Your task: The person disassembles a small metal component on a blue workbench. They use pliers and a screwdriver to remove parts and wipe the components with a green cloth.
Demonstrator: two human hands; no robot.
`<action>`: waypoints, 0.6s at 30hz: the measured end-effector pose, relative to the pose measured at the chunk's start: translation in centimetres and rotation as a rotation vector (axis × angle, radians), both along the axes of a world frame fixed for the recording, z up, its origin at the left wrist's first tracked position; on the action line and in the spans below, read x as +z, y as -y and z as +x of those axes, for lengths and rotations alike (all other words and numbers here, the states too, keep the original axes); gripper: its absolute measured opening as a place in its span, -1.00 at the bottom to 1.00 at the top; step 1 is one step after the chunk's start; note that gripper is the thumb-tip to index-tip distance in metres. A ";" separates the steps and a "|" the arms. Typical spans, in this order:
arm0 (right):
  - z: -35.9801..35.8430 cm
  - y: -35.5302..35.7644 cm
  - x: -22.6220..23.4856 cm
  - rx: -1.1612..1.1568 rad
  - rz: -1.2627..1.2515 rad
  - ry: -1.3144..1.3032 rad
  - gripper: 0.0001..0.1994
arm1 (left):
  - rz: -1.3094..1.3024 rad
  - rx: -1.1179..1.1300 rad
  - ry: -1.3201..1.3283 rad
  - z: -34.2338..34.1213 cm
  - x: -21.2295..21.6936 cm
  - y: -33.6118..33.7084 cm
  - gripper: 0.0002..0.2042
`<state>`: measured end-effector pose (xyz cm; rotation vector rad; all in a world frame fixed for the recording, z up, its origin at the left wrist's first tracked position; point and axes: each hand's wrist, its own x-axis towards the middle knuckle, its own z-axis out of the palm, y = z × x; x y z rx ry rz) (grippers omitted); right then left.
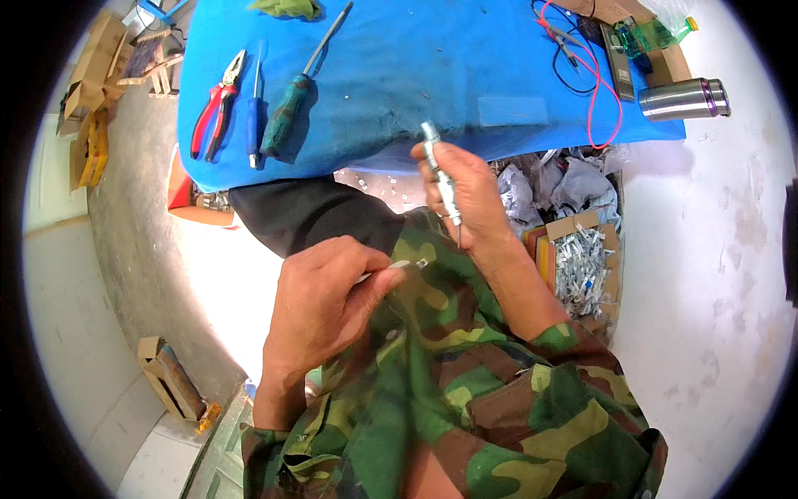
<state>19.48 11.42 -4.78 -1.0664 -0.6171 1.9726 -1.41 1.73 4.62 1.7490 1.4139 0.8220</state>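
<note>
Right grip (465, 195) clasps a silver screwdriver (440, 175); left grip (328, 303) pinches a small white part (399, 266) just below.

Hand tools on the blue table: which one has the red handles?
The pliers, leftmost of the three. The small screwdriver beside them has a blue handle, and the large screwdriver a green one.

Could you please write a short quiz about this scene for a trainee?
1. True or false: the red-handled pliers lie on the blue cloth.
2. Which hand holds the silver screwdriver? A left, B right.
3. Fill in: the left hand pinches a small ____ part.

Key: 1 true. 2 B, the right hand. 3 white.
</note>
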 end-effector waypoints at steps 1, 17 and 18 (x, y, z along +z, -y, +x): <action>-0.1 0.3 0.8 0.001 -0.024 -0.039 -0.67 | -0.007 0.052 0.045 0.1 0.2 0.4 -0.87; -1.1 4.6 3.7 0.251 0.093 -0.013 -0.75 | -0.373 0.378 0.638 0.5 -3.5 0.8 -0.77; -1.3 4.9 3.7 0.262 0.108 -0.003 -0.75 | -0.386 0.366 0.674 0.6 -3.7 0.9 -0.77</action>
